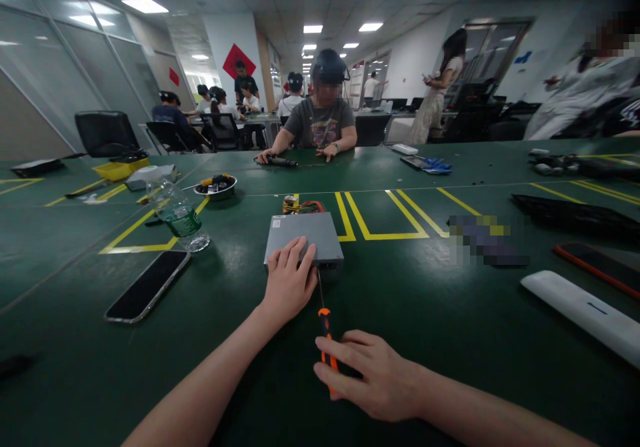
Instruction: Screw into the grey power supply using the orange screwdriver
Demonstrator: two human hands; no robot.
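Note:
A grey metal box (320,233) with a bundle of coloured wires (313,207) at its far side lies on the green table (240,380). My left hand (291,280) rests on the box's near left part, its fingers laid over the top and holding nothing else. An orange and black screwdriver (326,323) points away from me, its shaft reaching the near face of the box; the tip is too small to make out. My right hand (373,373) has its fingers around the screwdriver's handle.
On the left are a phone (149,285), a plastic bottle (183,220) and a metal bowl (215,188). A white long object (585,310) and a red-edged one (600,267) lie on the right. Across the table sits a person (320,123), hands on the tabletop.

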